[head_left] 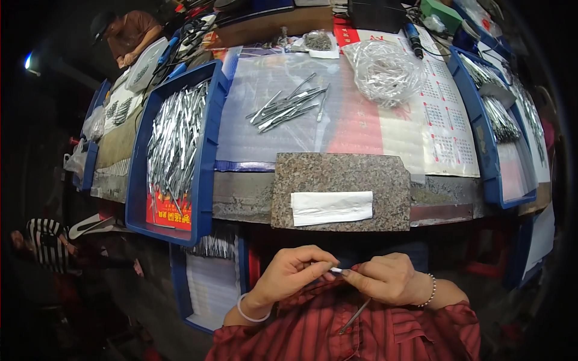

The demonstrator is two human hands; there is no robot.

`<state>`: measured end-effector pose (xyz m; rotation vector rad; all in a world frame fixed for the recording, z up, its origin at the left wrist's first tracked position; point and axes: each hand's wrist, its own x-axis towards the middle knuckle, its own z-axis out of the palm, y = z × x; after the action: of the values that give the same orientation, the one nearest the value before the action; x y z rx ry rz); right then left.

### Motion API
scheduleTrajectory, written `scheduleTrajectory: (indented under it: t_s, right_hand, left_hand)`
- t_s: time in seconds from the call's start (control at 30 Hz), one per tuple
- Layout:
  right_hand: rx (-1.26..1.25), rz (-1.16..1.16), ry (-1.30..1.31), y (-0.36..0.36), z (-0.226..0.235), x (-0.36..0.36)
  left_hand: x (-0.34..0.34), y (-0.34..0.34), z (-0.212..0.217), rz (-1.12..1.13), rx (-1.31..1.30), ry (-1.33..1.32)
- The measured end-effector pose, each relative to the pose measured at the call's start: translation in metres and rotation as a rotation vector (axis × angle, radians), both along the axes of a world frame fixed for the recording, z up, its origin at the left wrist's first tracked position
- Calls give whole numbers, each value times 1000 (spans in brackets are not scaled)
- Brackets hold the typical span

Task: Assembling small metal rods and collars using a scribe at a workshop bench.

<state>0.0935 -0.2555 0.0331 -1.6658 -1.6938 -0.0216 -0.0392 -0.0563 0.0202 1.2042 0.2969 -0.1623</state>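
Note:
My left hand (296,272) and my right hand (385,279) meet in front of my chest, below the table's near edge. Both have their thumbs and fingers closed in a pinch around a small whitish piece (336,270), whose ends the fingertips cover. From beneath my right hand a thin metal rod (354,317) sticks out, slanting down to the left. Whether it joins the whitish piece I cannot tell. Just ahead lies a speckled stone slab (385,174) with a folded white cloth or paper (332,208) on it. A loose pile of slim metal pieces (291,108) rests beyond the slab.
At left, a blue tray (212,138) holds many slim metal pieces; another blue bin (242,283) is lower down. A clear plastic bag (385,72) lies at the back. A blue tray (489,162) with metal bundles stands right. A person (135,33) sits far left.

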Motion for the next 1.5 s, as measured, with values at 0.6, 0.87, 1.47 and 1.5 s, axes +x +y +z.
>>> scheduleTrajectory:
  t_s: [0.6, 0.87, 1.47, 1.5]
  right_hand:
    - [25, 122, -145, 23, 6, 16]
    - [-4, 59, -211, 33, 15, 31]
    - [-39, -283, 386, 37, 35, 61]
    - [-112, -261, 403, 39, 35, 61]
  left_hand:
    - [-2, 20, 12, -215, 151, 40]
    - [27, 33, 16, -220, 116, -11]
    - [48, 37, -17, 168, 1350, -579]
    - [48, 37, -20, 144, 1382, -569]
